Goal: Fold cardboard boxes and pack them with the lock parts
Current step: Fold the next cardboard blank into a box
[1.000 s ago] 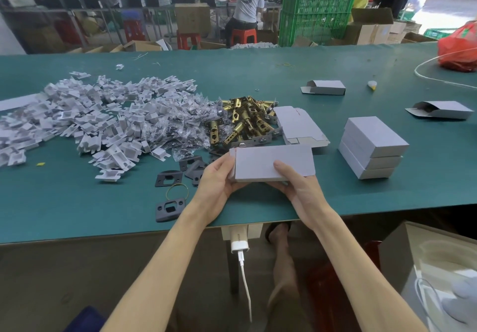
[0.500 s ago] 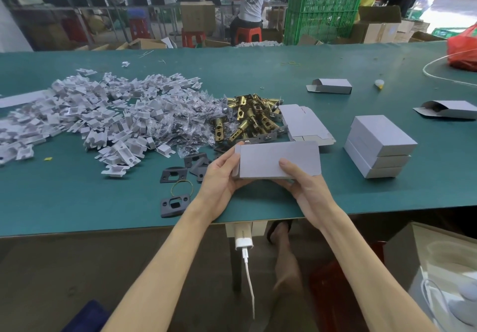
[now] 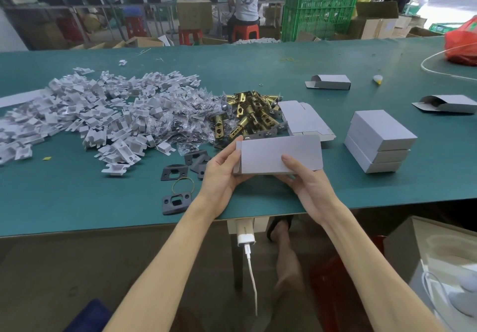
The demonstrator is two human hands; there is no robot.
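I hold a grey cardboard box just above the near edge of the green table. My left hand grips its left end, where a small flap sticks out. My right hand holds it from below with the thumb pressed on its top face. Behind the box lies a pile of brass latch bolts. Dark strike plates lie left of my left hand. A stack of three closed grey boxes stands to the right.
A big heap of white inserts and small plastic bags covers the left of the table. A flat unfolded box lies behind my hands. Two open-ended boxes rest farther right. A red bag sits at the far right corner.
The box has lifted slightly and tipped its top face more toward me. Both hands keep their grip in the same places.
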